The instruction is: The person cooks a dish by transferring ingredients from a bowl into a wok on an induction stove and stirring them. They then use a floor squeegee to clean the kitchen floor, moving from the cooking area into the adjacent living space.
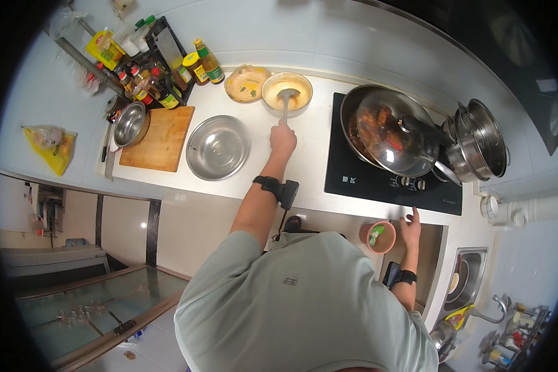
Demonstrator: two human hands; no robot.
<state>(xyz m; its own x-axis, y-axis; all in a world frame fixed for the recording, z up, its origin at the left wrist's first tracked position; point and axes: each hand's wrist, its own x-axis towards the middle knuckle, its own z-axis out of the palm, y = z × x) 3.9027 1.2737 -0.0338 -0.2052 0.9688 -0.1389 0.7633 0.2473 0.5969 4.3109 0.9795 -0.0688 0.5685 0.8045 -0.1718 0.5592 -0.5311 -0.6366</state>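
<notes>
My left hand (283, 138) is closed around the handle of a metal ladle (287, 98). The ladle's head rests in a bowl (287, 112) holding a pale yellowish liquid. Beside that bowl lies a stained plate (247, 83), and an empty steel basin (218, 148) sits to the left of my forearm. My right hand (410, 225) hangs by the counter's front edge below the cooktop, its fingers apart and nothing in them. On the black cooktop (353, 188) stands a wok (353, 107) with reddish-brown food, partly covered by a tilted glass lid (376, 135).
A steel steamer pot (474, 144) stands at the cooktop's right. Left are a wooden cutting board (160, 139), a steel bowl (130, 124) and sauce bottles (209, 63). A pink bin (378, 237) is on the floor near my right hand. A sink (467, 279) lies at the lower right.
</notes>
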